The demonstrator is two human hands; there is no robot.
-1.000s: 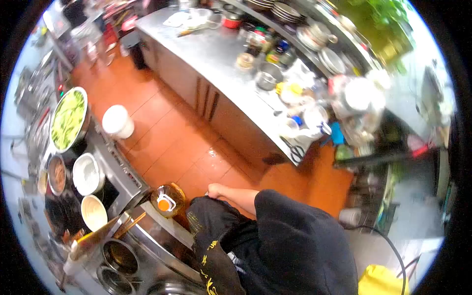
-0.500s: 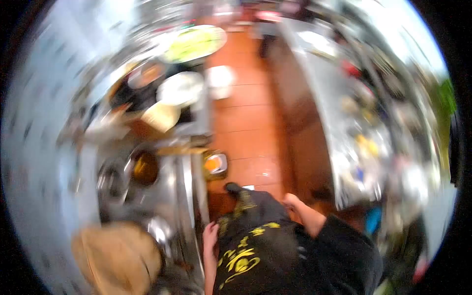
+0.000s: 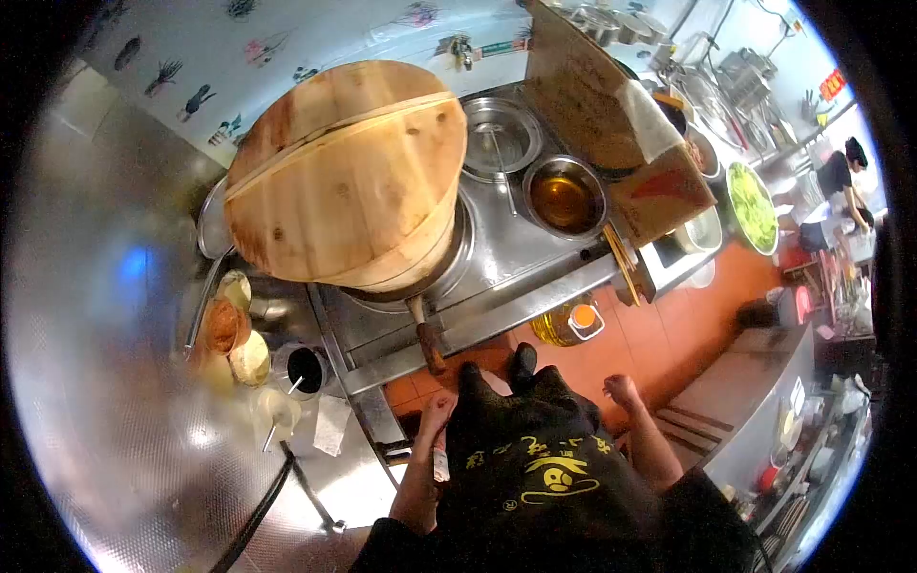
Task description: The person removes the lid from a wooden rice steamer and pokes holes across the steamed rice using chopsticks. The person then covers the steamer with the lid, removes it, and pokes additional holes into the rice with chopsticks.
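My left hand (image 3: 437, 413) hangs beside the dark apron (image 3: 564, 477), its fingers curled in, nothing visible in it. Just above it the wooden handle (image 3: 430, 346) of a wok points toward me; the hand is apart from it. On the wok sits a large round wooden lid (image 3: 349, 177) over a wooden steamer barrel (image 3: 411, 263). My right hand (image 3: 623, 390) is held over the floor on the other side of the apron, fingers loosely closed, with no object showing in them.
The steel stove (image 3: 516, 258) also bears a bowl of brown liquid (image 3: 565, 197) and a lidded pot (image 3: 501, 143). An oil jug (image 3: 564, 327) stands on the tiled floor. Seasoning containers (image 3: 250, 358) are at left. A cardboard box (image 3: 597, 86) is behind. A co-worker (image 3: 841, 181) stands far right.
My view has swung left from the aisle to the stove, so the wooden lid is now large ahead. Both hands stay low at my sides, apart from the things around.
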